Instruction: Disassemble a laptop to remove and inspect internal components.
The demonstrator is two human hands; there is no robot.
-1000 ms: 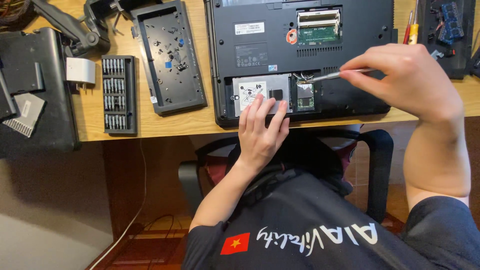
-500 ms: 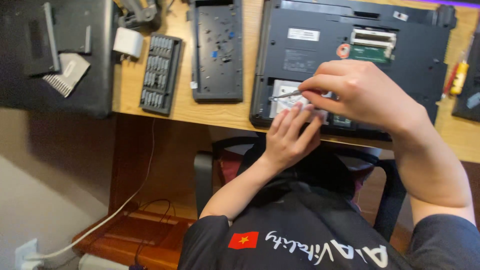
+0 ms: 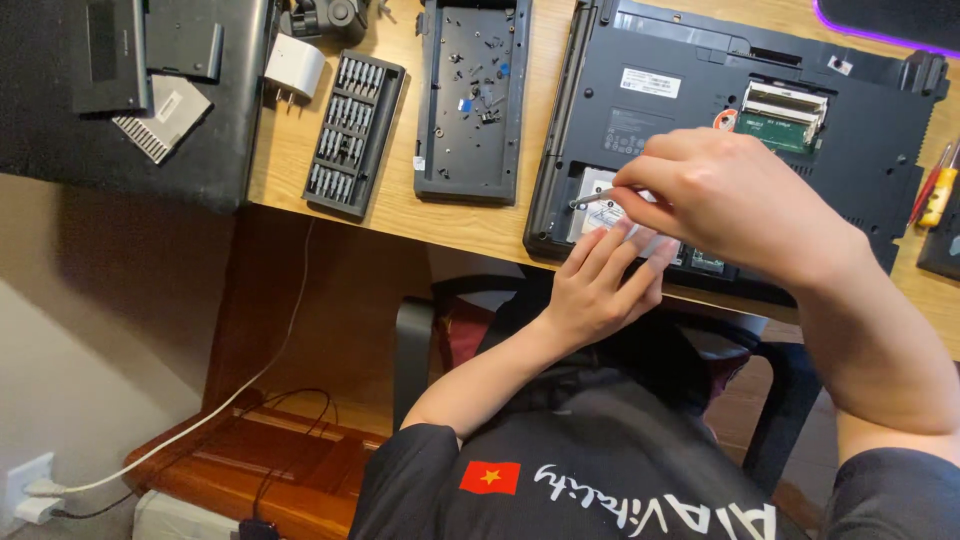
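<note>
An upturned black laptop (image 3: 880,130) lies on the wooden desk (image 3: 470,215) with its bottom compartments uncovered. My right hand (image 3: 740,200) grips a thin silver screwdriver (image 3: 590,198), its tip at the left edge of the hard-drive bay. My left hand (image 3: 605,285) rests flat on the laptop's near edge, fingers lying on the drive just below the tool. A green memory module (image 3: 785,115) shows in the bay further back.
A black cover panel (image 3: 470,100) holding loose screws lies left of the laptop. Beside it are a screwdriver bit case (image 3: 355,130), a white charger (image 3: 295,68) and another dark laptop (image 3: 120,90). A red and yellow tool (image 3: 935,190) sits far right. Cables run across the floor.
The view has swung left and down. My right hand has moved the screwdriver from the middle of the bay to its left edge. My left hand stays on the drive.
</note>
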